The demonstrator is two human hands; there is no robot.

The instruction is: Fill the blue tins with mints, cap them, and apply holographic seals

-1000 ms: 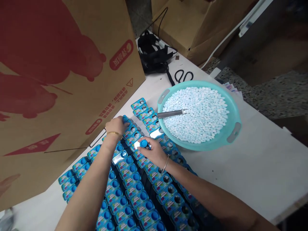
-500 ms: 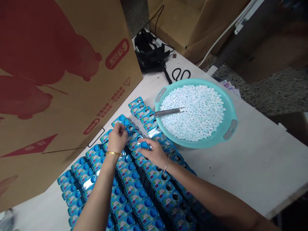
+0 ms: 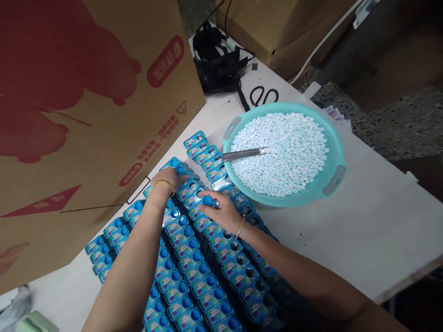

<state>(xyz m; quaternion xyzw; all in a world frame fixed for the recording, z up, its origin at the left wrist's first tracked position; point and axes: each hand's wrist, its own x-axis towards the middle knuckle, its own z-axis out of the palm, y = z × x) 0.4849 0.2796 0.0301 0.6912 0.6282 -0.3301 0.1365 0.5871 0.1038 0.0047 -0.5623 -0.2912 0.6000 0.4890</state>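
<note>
While the R hand (image 3: 221,213) is gripping a small round-topped blue piece (image 3: 208,201) btwn thumb and fingers, the L hand (image 3: 169,177) is resting at the upper end of the tin rows, its fingers bending down onto the tins there; whether they are pinching smth., I cannot tell, bc. the hand itself is hiding it. The gripped piece is staying in view just above the tins, to the R of the L hand; if it is a loose cap or part of a tin, I cannot tell. Under both arms, many blue printed tins are lying in slanting rows on the white table (image 3: 363,216): capped tins (image 3: 189,262) are filling the middle and L rows, and open-hole tins (image 3: 233,263) are forming the R rows. Near the R hand, a turquoise basin (image 3: 334,143) is standing, its rim partly hiding some tins; it is holding many white pellets (image 3: 284,157), and a grey-handled tool (image 3: 242,154) is lying across its L rim, w/ the far end in the pellets. Behind the basin, black-handled scissors (image 3: 264,99) are lying. On the L, a big cardboard box (image 3: 110,129) w/ red print is standing.
</note>
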